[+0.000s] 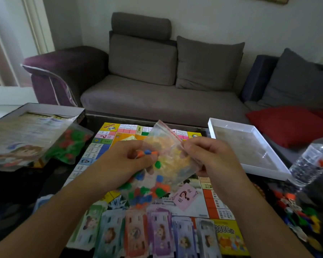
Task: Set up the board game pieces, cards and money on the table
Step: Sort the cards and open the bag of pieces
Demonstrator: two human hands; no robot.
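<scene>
1. Clear plastic zip bag [166,161] of small coloured pieces [144,192] is held up over the board [104,146], between both hands. Step in hand, as I judge it: opening the bag to get the pieces out.
2. Left hand [127,162] curls round the bag's left side, fingers closed on the plastic with a few pieces bunched at the fingertips. Right hand [209,157] pinches the bag's right edge near the red zip strip.
3. Mouth of the bag points up and away from the person; most pieces have sunk to the low end, below the left hand and nearer the person. Whether the seal is parted I cannot tell.
4. Next move likely calls for pulling the two lips apart, then tipping the pieces onto the desk [13,192] without scattering them over the money [138,235].
5. Money lies in a row along the board's near edge; a pink card [185,197] sits on the board just beyond it.
6. Second bag of red and green pieces [69,146] lies at left beside the box lid [26,135]; the white box tray [250,146] sits at right.
</scene>
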